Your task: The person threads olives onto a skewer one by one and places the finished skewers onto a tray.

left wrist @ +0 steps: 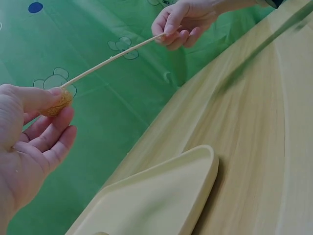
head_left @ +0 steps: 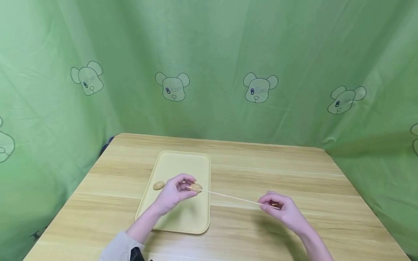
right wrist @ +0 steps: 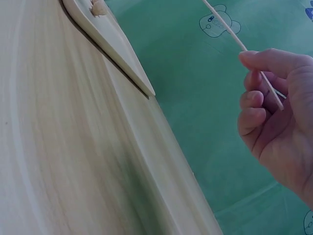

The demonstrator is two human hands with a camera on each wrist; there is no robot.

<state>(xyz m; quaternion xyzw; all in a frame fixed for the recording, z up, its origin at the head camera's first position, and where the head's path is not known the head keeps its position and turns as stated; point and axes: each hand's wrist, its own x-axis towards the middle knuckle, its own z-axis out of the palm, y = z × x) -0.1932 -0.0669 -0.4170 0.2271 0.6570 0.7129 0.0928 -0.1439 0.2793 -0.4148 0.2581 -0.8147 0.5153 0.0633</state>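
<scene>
A thin wooden skewer (head_left: 232,197) runs between my two hands, above the tray's right side and the table. Near its left end it passes through a tan oval food piece with a wrinkled surface (left wrist: 59,104), and a short tip shows past it in the head view. My left hand (head_left: 172,193) pinches that piece between thumb and fingers, over the tray. With thumb and fingertips, my right hand (head_left: 285,210) holds the skewer near its other end, which reaches back over the palm in the right wrist view. A second tan piece (head_left: 158,185) lies on the tray, left of my left hand.
The pale yellow rectangular tray (head_left: 192,224) with a raised rim lies left of centre on the wood-grain table (head_left: 277,170). Green curtains (head_left: 215,47) with bear-head outlines hang behind the table and at both sides.
</scene>
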